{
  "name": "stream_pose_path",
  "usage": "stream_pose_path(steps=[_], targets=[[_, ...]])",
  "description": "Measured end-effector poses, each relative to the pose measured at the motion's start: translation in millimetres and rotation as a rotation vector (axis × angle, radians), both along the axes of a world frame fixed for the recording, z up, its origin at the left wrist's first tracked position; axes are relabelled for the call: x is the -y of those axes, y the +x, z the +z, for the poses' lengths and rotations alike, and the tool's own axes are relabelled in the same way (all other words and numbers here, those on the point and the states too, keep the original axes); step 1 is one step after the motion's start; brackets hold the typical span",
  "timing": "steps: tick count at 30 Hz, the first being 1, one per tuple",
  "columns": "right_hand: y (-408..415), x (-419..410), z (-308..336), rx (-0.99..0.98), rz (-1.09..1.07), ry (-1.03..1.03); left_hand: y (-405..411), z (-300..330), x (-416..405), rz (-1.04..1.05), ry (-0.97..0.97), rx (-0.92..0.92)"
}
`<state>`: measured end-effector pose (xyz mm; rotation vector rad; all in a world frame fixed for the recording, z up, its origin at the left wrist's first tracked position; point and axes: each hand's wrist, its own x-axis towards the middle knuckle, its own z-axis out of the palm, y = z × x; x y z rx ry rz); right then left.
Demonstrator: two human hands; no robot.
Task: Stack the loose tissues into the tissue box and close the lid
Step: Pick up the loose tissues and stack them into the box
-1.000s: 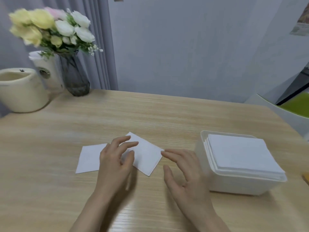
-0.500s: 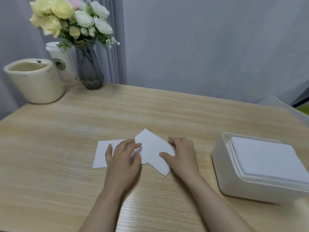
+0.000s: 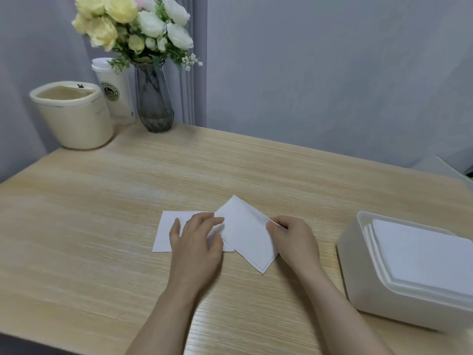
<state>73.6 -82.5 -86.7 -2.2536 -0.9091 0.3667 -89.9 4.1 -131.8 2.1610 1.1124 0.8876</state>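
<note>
Head view looks down on a pale wooden bench (image 3: 102, 226) where two loose white tissues overlap near the middle. One flat tissue (image 3: 169, 231) lies square to the front edge, and a tilted tissue (image 3: 245, 234) lies turned like a diamond, its left part overlapping the flat one's right end. The left hand (image 3: 197, 242) rests palm down across the spot where the two sheets overlap, fingers straight and spread a little, thumb out to the left on the flat tissue, pressing rather than gripping. The right hand (image 3: 294, 239) is at the right corner of the tilted tissue, with thumb and forefinger pinching its edge, which is lifted slightly off the bench there.

To the right, well apart from the hands, stands the white tissue box (image 3: 358, 278), with no lid on it, and a neat stack of tissues (image 3: 422, 254) in it rising a little above the rim. No lid can be made out in this view.

At the far left corner of the bench stand a cream round pot (image 3: 74, 119), a white paper cup (image 3: 115, 93) with a green emblem, and a dark glass vase (image 3: 153, 103) holding yellow and white flowers (image 3: 133, 24), all close together against a grey curtain (image 3: 38, 47) and wall.
</note>
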Motion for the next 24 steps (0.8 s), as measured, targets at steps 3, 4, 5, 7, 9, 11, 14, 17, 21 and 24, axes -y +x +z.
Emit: stream_pose_path(steps=[3, 4, 5, 7, 9, 11, 14, 17, 21, 24], targets=[[-0.8, 4.6, 2.2, 0.008, 0.007, 0.039, -0.4, 0.3, 0.2, 0.004, -0.008, 0.015], [0.0, 6.1, 1.8, 0.047, 0.003, 0.043, -0.4, 0.5, 0.5, 0.005, -0.010, 0.022], [1.1, 7.6, 1.0, 0.085, -0.007, 0.052, -0.6, 0.9, 0.9, 0.008, -0.011, 0.029], [3.8, 10.4, -0.5, 0.108, -0.040, 0.093, -1.2, 1.8, 1.3, 0.016, -0.012, 0.041], [6.3, 12.9, -1.7, 0.129, -0.072, 0.110, -2.2, 3.1, 2.4, 0.029, -0.016, 0.057], [7.8, 15.9, -1.3, 0.140, -0.082, 0.113, -3.2, 5.1, 3.7, 0.034, -0.018, 0.064], [8.2, 20.9, 2.3, 0.065, -0.073, 0.130, -3.8, 6.3, 4.2, 0.032, -0.022, 0.050], [10.6, 25.0, -1.1, 0.136, -0.057, 0.082, -3.9, 6.4, 4.9, 0.021, -0.029, 0.022], [10.2, 29.5, -4.1, 0.218, -0.090, 0.128, -3.3, 4.5, 3.5, 0.000, -0.030, -0.014], [12.7, 30.6, -3.9, 0.111, -0.106, 0.088, -1.8, 2.2, 3.1, -0.044, -0.008, -0.023]])
